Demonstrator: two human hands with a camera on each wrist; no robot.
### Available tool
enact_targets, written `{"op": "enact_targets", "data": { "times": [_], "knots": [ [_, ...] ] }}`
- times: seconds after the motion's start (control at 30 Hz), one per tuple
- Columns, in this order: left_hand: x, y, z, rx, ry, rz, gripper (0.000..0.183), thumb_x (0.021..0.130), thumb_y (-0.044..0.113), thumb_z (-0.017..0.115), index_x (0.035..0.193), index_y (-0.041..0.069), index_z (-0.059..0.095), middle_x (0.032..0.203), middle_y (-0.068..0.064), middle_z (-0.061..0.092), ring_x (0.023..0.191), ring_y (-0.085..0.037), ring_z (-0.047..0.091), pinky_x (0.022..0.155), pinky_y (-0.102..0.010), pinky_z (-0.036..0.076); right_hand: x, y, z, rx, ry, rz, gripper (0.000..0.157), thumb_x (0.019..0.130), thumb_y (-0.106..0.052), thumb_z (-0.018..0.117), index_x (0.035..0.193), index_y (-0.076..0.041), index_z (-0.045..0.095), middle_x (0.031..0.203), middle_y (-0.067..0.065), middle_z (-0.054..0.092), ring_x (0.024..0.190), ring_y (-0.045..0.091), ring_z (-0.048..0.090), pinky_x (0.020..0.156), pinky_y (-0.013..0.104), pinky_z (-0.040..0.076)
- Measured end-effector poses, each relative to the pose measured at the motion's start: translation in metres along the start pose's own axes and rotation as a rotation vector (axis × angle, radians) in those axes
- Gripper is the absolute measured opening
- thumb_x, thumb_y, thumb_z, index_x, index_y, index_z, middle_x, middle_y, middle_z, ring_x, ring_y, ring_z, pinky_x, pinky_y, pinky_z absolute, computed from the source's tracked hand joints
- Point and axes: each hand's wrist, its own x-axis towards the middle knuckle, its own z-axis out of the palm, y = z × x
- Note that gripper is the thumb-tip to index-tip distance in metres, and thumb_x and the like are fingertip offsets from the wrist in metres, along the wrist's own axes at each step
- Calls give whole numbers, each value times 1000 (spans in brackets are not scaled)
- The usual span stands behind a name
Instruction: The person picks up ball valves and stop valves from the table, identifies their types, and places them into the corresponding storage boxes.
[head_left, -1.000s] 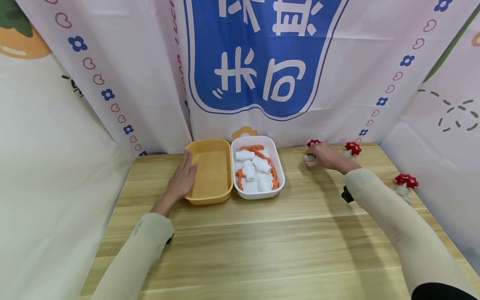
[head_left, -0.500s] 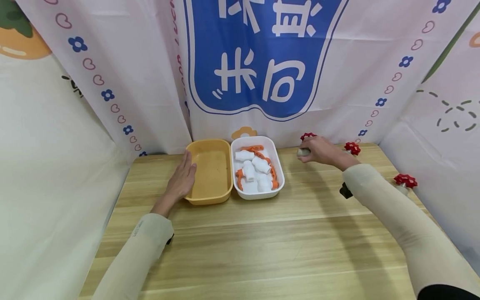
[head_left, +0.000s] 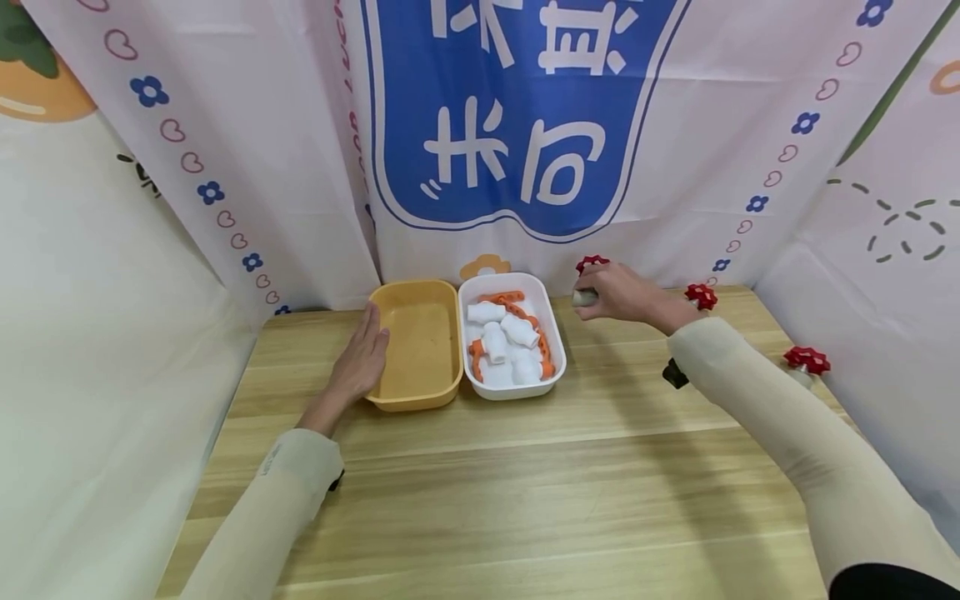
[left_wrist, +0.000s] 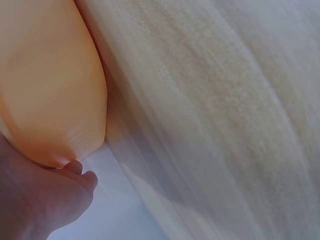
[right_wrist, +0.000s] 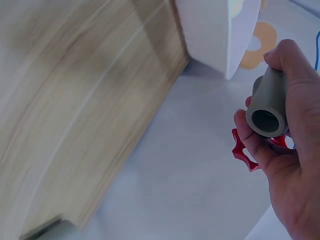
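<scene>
My left hand [head_left: 358,358] lies with straight fingers along the left side of the yellow bin [head_left: 420,350]. In the left wrist view, the fingers of the left hand [left_wrist: 45,200] touch the bin's wall [left_wrist: 55,95]. My right hand [head_left: 622,293] grips a grey pipe valve [head_left: 584,297] above the table, right of the white bin [head_left: 517,393]. The right wrist view shows the valve's open pipe end [right_wrist: 267,117] between thumb and fingers, its red handwheel [right_wrist: 245,155] partly hidden by the hand. Inside the white bin lie white pipe fittings [head_left: 495,342] and orange pieces [head_left: 542,337].
Two more valves with red handwheels stand on the table's right side, one [head_left: 701,296] near the back, another [head_left: 807,360] near the right edge. A patterned curtain [head_left: 675,192] hangs behind the table [head_left: 480,492]. The two bins stand side by side.
My right hand has lifted the valve from the table's back right and carried it left, nearer the white bin. The left hand has stayed on the yellow bin.
</scene>
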Motion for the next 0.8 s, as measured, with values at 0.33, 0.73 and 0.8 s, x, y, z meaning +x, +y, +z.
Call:
{"op": "enact_targets", "data": {
  "times": [0.33,0.73,0.8],
  "knots": [
    [2,0,-6,-22,-6,-3,65,116,39,9,167,4,-9,177,-12,-13,164,-34,-7,131,-56,4,31,-25,-5,-11,-42,-27,32,90,-32,87,105,-5,80,96,8,71,80,21,60,70,33,53],
    [19,-1,-15,-20,-3,-8,64,116,37,10,167,2,-8,177,-14,-12,164,-35,-7,132,-53,2,64,-57,-12,6,-80,-99,29,92,-31,83,108,-7,80,102,8,73,82,21,63,72,30,57],
    [21,-4,-15,-23,-5,0,64,116,37,10,167,1,-8,177,-15,-12,163,-35,-7,132,-52,1,70,-63,-11,16,-83,-115,28,91,-29,83,108,-7,80,103,8,73,83,21,63,72,30,57]
  ]
}}
